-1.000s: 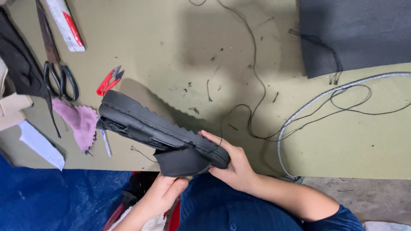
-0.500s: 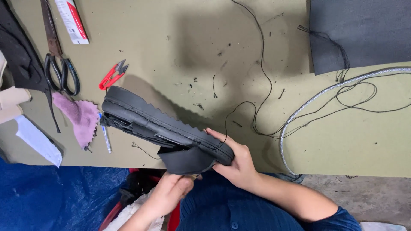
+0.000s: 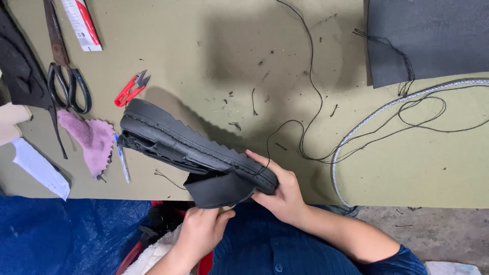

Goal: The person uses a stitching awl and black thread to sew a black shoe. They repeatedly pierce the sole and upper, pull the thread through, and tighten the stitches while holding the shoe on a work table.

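Observation:
A black shoe (image 3: 188, 145) with a ridged sole lies on its side across the near edge of the olive table (image 3: 204, 51), toe pointing left. My right hand (image 3: 282, 191) grips its heel end, fingers over the sole. My left hand (image 3: 201, 231) sits below the table edge and pinches the black upper flap (image 3: 219, 188) hanging from the shoe. A black thread (image 3: 305, 102) runs from the shoe across the table.
Red thread snips (image 3: 130, 89), large scissors (image 3: 69, 86), a pink fabric scrap (image 3: 91, 137), a pen (image 3: 122, 163) and a red-and-white tube (image 3: 81, 23) lie at left. Dark grey fabric (image 3: 428, 38) covers the far right, with a grey cord (image 3: 367, 117) looping below it. Blue tarp (image 3: 56, 234) lies below the table.
The shoe has shifted slightly right and down with my right hand still on the heel. My left hand has come up to grip the upper flap.

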